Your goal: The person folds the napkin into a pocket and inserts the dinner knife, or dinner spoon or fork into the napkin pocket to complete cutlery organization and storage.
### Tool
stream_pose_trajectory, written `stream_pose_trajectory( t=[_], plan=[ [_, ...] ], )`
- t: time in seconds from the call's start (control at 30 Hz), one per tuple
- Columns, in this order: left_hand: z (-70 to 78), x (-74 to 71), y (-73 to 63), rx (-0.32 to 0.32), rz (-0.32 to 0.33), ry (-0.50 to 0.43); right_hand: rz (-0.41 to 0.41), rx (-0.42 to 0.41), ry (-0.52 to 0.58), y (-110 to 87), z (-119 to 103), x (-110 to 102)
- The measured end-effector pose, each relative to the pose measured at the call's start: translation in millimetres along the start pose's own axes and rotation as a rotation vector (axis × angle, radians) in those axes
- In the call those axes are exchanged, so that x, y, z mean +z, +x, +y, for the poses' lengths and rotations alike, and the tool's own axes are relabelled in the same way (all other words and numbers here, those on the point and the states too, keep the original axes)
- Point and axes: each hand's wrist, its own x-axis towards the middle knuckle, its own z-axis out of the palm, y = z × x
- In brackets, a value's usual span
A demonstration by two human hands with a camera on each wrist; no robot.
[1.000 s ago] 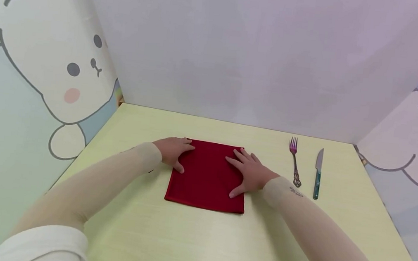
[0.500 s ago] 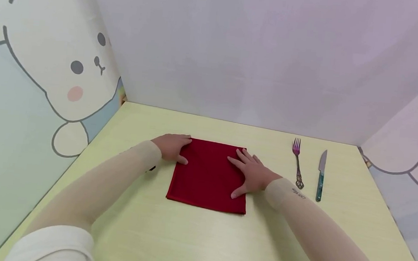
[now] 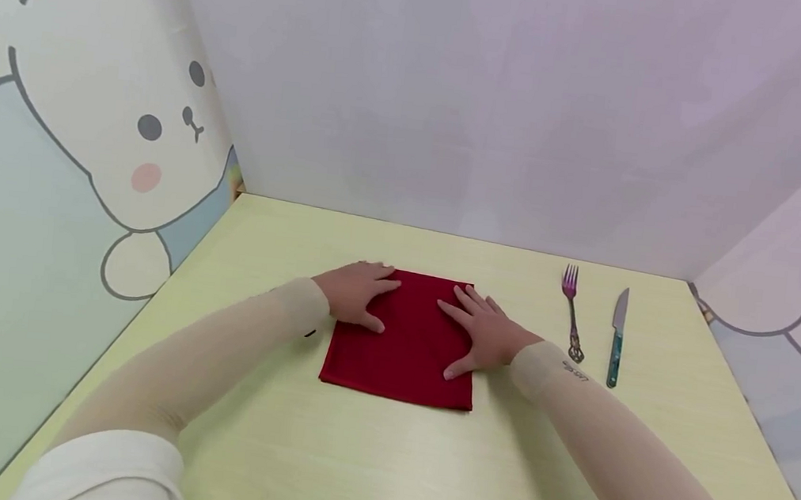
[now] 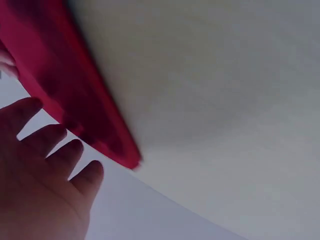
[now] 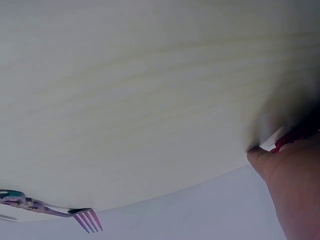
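Note:
A folded red cloth napkin [image 3: 401, 361] lies flat and roughly square on the pale wooden table. Over its upper left part is my left hand [image 3: 357, 291], fingers spread and pointing to the right. In the left wrist view the left hand [image 4: 45, 170] shows straight, parted fingers close above the napkin [image 4: 70, 85]. My right hand [image 3: 488, 333] rests on the napkin's right edge with fingers spread and thumb toward the near corner. The right wrist view catches only part of the right hand [image 5: 290, 175] and a sliver of red cloth beside it.
To the right of the napkin lie a fork [image 3: 572, 313] with a purplish head and an ornate handle, and a knife [image 3: 618, 336] with a green handle. The table [image 3: 325, 458] meets a pale back wall [image 3: 454, 128], with cartoon-printed side walls at left and right.
My left hand first drew back slightly to the napkin's left edge, then slid right onto its upper part. My right hand has stayed in place on the napkin. The head view shifted slightly.

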Motion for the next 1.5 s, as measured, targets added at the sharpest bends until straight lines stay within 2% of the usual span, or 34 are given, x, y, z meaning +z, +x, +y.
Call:
stream_pose_trajectory(
  t=[0.13, 0.23, 0.4, 0.47, 0.6, 0.97, 1.2, 1.37, 1.5],
  plan=[
    [21.1, 0.7, 5.5, -0.01, -0.049, -0.023, -0.001, 0.005, -0.004, -1.2, -3, -3],
    [27.3, 0.8, 6.0, -0.014, -0.055, -0.011, 0.007, 0.005, 0.018, -1.7, -4, -3],
    [25.1, 5.1, 2.4, -0.003, -0.062, -0.007, 0.023, -0.007, 0.051, -10.4, -12, 3],
    [24.2, 7.2, 2.7, -0.004, -0.068, -0.009, 0.016, -0.008, 0.032, -17.7, -17, 6],
    [24.8, 7.1, 2.2, 0.006, -0.07, -0.009, 0.013, -0.034, -0.001, -36.0, -23, 9],
    [29.3, 10.5, -1.5, 0.03, -0.062, -0.018, 0.065, -0.126, -0.069, -86.8, -31, 23],
    [30.2, 9.4, 3.0, 0.014, -0.067, -0.011, 0.084, -0.186, -0.084, -114.9, -37, 31],
    [28.5, 9.1, 7.8, 0.003, -0.086, -0.015, 0.088, -0.228, -0.081, -126.0, -38, 36],
    [26.7, 8.2, 7.8, 0.006, -0.079, -0.035, 0.131, -0.269, -0.124, -126.1, -37, 40]
  ],
)
